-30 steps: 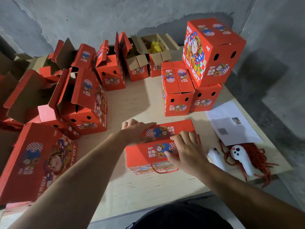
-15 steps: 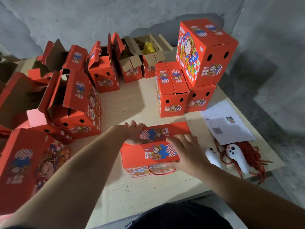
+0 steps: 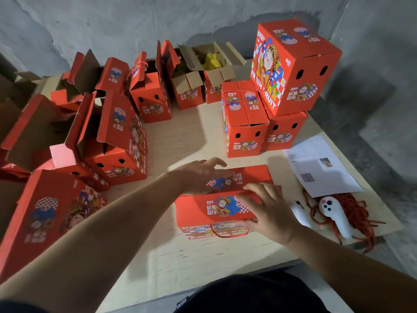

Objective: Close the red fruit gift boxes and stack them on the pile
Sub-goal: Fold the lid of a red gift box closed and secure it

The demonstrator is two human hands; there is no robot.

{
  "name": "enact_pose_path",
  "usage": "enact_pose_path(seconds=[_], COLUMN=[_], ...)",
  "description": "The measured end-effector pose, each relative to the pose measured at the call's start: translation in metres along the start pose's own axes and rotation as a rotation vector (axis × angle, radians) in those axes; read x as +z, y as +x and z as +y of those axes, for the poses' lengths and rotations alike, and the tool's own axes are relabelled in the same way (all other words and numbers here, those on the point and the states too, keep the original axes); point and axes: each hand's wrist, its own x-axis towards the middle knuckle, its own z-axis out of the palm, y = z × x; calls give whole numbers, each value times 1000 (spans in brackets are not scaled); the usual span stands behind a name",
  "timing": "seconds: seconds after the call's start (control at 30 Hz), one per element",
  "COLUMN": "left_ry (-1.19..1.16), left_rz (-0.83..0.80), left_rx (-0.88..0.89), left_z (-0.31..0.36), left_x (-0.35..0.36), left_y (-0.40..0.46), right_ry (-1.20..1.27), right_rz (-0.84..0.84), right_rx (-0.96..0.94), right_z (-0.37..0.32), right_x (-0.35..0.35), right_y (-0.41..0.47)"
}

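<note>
The red gift box (image 3: 223, 201) lying on the plywood table (image 3: 191, 256) is the landmark here. Since a second ago the person's left hand (image 3: 198, 177) has lifted its fingers off the far top flap and now lies flat and open along that flap's left end, fingers straight and spread, gripping nothing. The right hand (image 3: 268, 211) has slid toward the box's right end; its fingers press the near flap down while the thumb hooks under the front face by the red cord handle (image 3: 228, 233), so it grips that corner. Both flaps now lie down and meet along the top, so I judge the closing nearly done and the lift next. The pile (image 3: 282, 91), 3 closed boxes, stands behind the box and to its right, with bare tabletop between. Right of the box, close by, lie a white controller (image 3: 334, 213), red cord (image 3: 358, 213) and a printed sheet (image 3: 320, 166); open boxes (image 3: 117, 141) crowd its left.
</note>
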Motion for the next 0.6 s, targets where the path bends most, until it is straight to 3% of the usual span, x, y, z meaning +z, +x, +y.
enact_pose_path(seconds=[0.17, 0.27, 0.6], left_ry=[-186, -175, -117], left_rz=[-163, -199, -139], left_rx=[-81, -85, -77], left_z=[-3, -2, 6], left_x=[0, -2, -1], left_y=[4, 5, 3], right_ry=[-38, -87, -131], right_rz=[-25, -83, -83], right_rx=[5, 50, 87], right_z=[-9, -17, -26], right_x=[-10, -19, -32], right_y=[5, 11, 14])
